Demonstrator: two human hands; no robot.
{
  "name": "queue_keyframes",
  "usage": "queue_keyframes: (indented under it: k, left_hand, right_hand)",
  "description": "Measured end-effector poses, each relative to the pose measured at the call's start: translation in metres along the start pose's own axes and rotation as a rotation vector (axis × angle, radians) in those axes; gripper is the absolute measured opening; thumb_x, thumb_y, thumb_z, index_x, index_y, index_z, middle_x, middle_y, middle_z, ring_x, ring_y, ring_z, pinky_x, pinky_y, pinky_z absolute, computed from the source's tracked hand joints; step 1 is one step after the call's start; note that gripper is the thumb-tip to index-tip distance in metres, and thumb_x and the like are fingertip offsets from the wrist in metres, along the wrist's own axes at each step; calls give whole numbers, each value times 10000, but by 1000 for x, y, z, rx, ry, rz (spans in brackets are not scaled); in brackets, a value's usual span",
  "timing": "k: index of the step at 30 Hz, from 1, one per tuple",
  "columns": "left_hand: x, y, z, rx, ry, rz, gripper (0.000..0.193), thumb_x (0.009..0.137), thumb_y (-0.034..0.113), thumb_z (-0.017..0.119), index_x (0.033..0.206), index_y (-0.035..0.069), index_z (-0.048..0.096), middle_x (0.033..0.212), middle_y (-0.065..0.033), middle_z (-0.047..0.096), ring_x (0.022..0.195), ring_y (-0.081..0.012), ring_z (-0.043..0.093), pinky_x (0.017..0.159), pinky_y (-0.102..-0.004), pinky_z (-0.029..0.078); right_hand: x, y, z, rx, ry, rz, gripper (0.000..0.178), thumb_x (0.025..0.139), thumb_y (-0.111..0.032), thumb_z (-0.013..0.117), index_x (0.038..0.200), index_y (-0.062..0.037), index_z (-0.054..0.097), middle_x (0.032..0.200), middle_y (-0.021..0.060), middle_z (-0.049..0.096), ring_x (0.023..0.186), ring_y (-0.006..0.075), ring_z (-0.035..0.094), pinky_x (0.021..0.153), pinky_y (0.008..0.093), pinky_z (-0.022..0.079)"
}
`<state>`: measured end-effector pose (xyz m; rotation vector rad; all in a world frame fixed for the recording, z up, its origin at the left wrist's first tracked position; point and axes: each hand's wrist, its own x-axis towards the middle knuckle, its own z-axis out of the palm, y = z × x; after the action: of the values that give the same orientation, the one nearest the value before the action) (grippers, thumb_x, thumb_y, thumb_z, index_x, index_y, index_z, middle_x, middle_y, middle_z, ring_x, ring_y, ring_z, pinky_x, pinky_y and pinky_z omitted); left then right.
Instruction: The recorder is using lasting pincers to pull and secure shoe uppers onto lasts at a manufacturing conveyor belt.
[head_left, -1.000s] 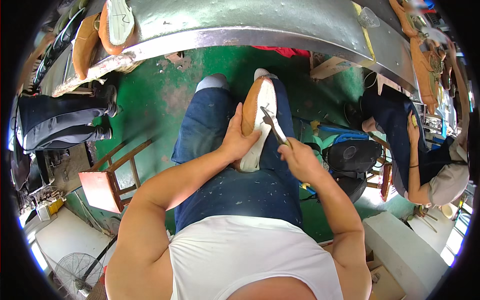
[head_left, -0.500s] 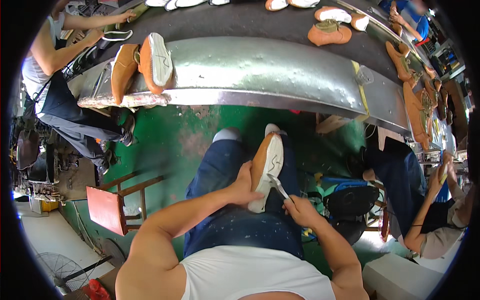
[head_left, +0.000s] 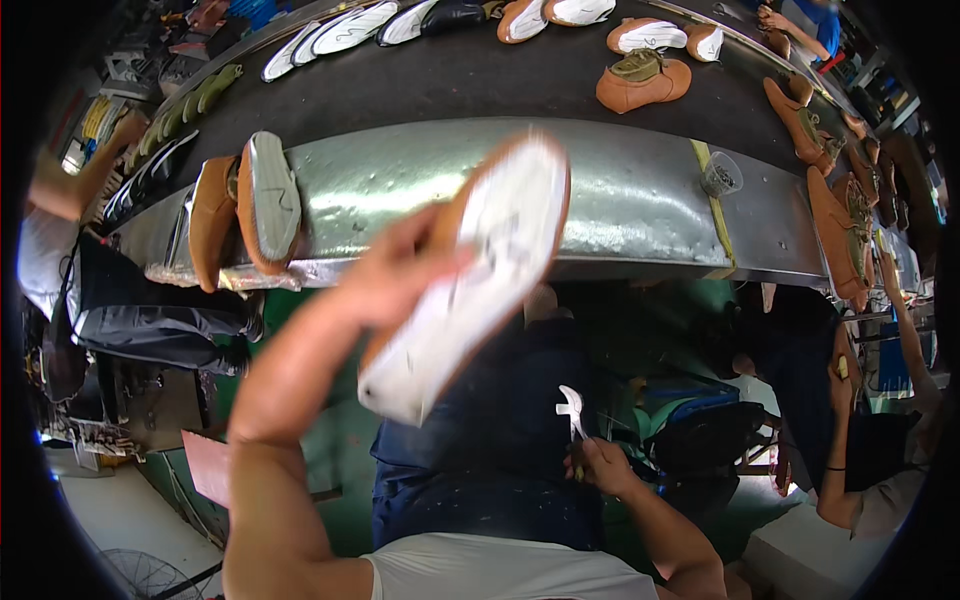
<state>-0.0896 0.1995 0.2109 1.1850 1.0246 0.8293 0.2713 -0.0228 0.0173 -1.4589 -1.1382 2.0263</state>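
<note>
My left hand [head_left: 405, 265] is closed around a tan shoe [head_left: 500, 230], raised in front of me with its white underside up and its toe pointing away toward the bench. The hand and shoe are blurred by motion. Down by my right thigh, my right hand [head_left: 605, 467] grips the handle of lasting pincers [head_left: 572, 405], their curved metal head pointing up and away from the shoe. The fingers hide most of the handle. My lap, in dark blue trousers [head_left: 470, 470], lies below the shoe.
A metal-topped bench [head_left: 640, 190] runs across in front, with a pair of tan shoes [head_left: 268, 205] at left and a clear plastic cup [head_left: 722, 174] at right. Several shoes line the dark belt [head_left: 420, 85] behind it. Co-workers sit or stand at both sides. A red stool [head_left: 207, 468] is at left.
My left hand has lifted the shoe from my lap up toward the bench. My right hand has lowered the pincers away from the shoe's sole. The view has tilted up.
</note>
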Motion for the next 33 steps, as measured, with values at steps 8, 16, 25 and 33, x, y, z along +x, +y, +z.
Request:
queue_keyframes:
  k: [8, 16, 25, 33]
  left_hand:
    - [285, 96, -4, 1792, 287, 426, 722, 882, 433, 682, 1446, 64, 424, 1236, -177, 627, 1185, -335, 578, 1022, -519, 398]
    - [363, 38, 1, 1426, 189, 748, 383, 926, 325, 592, 1184, 47, 647, 1256, -158, 637, 1251, -352, 536, 1078, -533, 373]
    - [415, 1, -269, 1000, 1040, -101, 788, 809, 784, 555, 1431, 302, 560, 1661, -226, 13, 1524, -430, 23, 1200, -545, 213]
    - [467, 9, -235, 1177, 998, -281, 931, 679, 826, 669, 1373, 207, 613, 1563, -267, 176, 1415, -448, 233, 1151, -510, 288]
  right_hand:
    - [26, -44, -19, 65, -130, 166, 525, 1077, -448, 390, 1186, 25, 588, 1009, 109, 696, 834, 183, 699, 692, 285, 531]
    - [61, -59, -47, 168, -96, 209, 531, 1082, -439, 372, 1230, 30, 573, 1020, 104, 703, 844, 173, 699, 657, 256, 509]
    - [106, -92, -70, 241, -200, 326, 533, 1089, -424, 347, 1239, 38, 565, 1033, 116, 699, 852, 201, 702, 687, 275, 522]
    - [131, -111, -74, 188, -227, 351, 540, 1087, -422, 342, 1235, 51, 557, 1001, 133, 710, 826, 199, 698, 635, 264, 494]
